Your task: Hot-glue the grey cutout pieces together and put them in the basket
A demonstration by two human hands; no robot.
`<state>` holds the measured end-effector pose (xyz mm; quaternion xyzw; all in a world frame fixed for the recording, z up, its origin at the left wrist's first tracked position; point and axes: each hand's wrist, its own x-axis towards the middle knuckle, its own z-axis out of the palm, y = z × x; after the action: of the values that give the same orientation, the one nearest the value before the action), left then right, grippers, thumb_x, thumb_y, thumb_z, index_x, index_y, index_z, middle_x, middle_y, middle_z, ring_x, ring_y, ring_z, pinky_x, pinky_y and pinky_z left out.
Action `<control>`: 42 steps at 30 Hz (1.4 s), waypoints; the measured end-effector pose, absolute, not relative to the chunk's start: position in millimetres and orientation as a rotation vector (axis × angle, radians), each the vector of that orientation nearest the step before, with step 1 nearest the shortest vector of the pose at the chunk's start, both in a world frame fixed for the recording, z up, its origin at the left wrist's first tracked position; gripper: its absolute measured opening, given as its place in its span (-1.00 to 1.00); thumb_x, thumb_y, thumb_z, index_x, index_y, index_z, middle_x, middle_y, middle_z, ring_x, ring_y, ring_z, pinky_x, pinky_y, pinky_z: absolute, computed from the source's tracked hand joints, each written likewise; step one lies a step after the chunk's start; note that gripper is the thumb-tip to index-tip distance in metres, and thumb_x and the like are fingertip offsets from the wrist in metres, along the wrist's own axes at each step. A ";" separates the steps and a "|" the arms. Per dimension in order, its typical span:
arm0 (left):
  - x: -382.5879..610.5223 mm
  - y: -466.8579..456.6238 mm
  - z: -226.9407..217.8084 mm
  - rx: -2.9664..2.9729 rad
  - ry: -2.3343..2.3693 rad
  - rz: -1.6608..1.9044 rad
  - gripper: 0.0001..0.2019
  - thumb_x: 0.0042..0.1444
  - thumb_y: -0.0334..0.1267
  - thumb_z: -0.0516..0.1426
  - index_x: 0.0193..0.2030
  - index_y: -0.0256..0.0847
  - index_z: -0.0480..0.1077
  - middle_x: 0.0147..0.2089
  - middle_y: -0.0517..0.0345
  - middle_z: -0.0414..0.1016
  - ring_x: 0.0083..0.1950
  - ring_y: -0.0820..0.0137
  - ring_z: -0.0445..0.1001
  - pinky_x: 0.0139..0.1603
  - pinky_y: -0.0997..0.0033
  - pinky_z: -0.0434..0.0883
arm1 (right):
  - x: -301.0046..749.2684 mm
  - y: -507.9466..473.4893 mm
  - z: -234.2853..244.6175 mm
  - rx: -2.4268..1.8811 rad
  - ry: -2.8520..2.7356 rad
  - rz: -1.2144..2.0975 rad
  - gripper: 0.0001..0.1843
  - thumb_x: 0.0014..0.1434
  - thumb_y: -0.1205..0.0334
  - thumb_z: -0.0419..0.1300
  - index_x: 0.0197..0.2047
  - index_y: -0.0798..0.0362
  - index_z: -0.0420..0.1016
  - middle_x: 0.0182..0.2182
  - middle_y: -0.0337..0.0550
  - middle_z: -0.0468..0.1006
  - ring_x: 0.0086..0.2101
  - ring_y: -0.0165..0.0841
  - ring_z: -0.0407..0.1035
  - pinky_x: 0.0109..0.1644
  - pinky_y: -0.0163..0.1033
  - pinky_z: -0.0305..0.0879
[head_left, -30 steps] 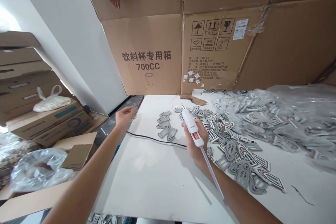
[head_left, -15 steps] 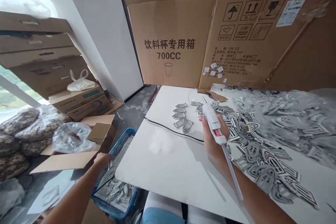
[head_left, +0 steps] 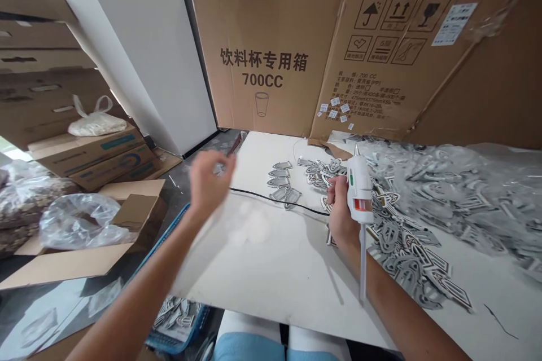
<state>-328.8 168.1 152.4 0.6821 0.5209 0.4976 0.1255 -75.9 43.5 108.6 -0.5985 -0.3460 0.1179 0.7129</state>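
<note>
My right hand grips a white glue gun upright above the white table board, its nozzle pointing away and a clear glue stick trailing back over my forearm. My left hand is raised at the board's left edge, blurred, fingers pinched on a small grey piece I cannot make out clearly. A few grey cut-out pieces lie in a column ahead of the hands, beside a black cord. To the right spreads a big heap of the same grey pieces.
Large cardboard boxes wall off the back of the table. Clear plastic covers more pieces at right. A blue basket with pieces sits on the floor at left, near open cartons and plastic bags.
My left hand came up from the blue basket on the floor to the board's left edge. The glue gun swung from tilted to nearly upright in my right hand.
</note>
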 end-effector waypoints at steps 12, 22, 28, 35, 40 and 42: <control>-182.0 76.3 100.1 2.770 0.539 0.256 -0.64 0.21 0.03 0.34 0.00 -0.15 0.50 -0.01 0.03 0.61 -0.10 0.18 0.63 -0.32 0.31 0.37 | -49.9 59.8 108.2 -1.348 -0.650 0.399 -0.36 0.35 -0.44 0.07 -0.31 0.01 0.40 -0.47 -0.29 0.44 -0.48 -0.41 0.29 -0.32 -0.25 0.26; -239.5 141.0 158.7 2.319 0.446 0.833 -0.96 0.18 -0.30 0.30 -0.23 -0.17 0.54 -0.29 0.17 0.54 -0.32 0.44 0.49 -0.29 0.45 0.44 | -66.5 51.8 117.2 -1.398 -0.671 0.458 -0.23 0.19 -0.56 0.15 -0.27 0.08 0.54 -0.49 -0.16 0.58 -0.49 -0.36 0.37 -0.33 -0.21 0.29; -246.0 138.7 137.9 2.542 0.453 0.996 -0.91 0.22 -0.39 0.17 -0.26 -0.15 0.49 -0.29 0.16 0.48 -0.34 0.46 0.41 -0.30 0.44 0.38 | -72.9 54.8 99.2 -1.416 -0.811 0.714 -0.34 0.18 -0.47 0.27 -0.29 0.05 0.59 -0.50 -0.20 0.58 -0.49 -0.35 0.39 -0.34 -0.23 0.28; -250.8 135.8 143.6 2.624 0.513 0.659 -0.88 0.28 -0.19 0.26 -0.06 -0.05 0.54 -0.12 0.18 0.57 -0.28 0.45 0.51 -0.29 0.45 0.34 | -70.1 62.5 83.7 -1.386 -0.809 0.657 -0.41 0.14 -0.37 0.33 -0.19 0.04 0.62 -0.62 -0.38 0.35 -0.54 -0.37 0.25 -0.44 -0.26 0.17; -266.1 139.1 154.9 2.505 0.716 0.239 -0.77 0.09 -0.03 0.37 -0.37 -0.08 0.51 -0.41 0.27 0.51 -0.41 0.41 0.43 -0.32 0.39 0.29 | -69.8 57.3 99.6 -1.371 -0.710 0.526 -0.46 0.22 -0.28 0.28 -0.08 0.06 0.58 -0.53 -0.35 0.34 -0.51 -0.38 0.21 -0.43 -0.25 0.17; -270.5 139.9 153.8 2.504 0.786 0.075 -0.75 -0.03 -0.01 0.42 -0.45 -0.06 0.53 -0.46 0.24 0.49 -0.41 0.35 0.42 -0.33 0.35 0.27 | -69.8 56.0 105.9 -1.371 -0.690 0.490 -0.47 0.22 -0.26 0.27 -0.06 0.06 0.56 -0.52 -0.34 0.34 -0.50 -0.37 0.21 -0.42 -0.24 0.17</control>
<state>-270.5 139.9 153.8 0.9221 0.2895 0.0276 0.2552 -69.8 56.0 105.9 -0.6138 -0.3087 0.2194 0.6926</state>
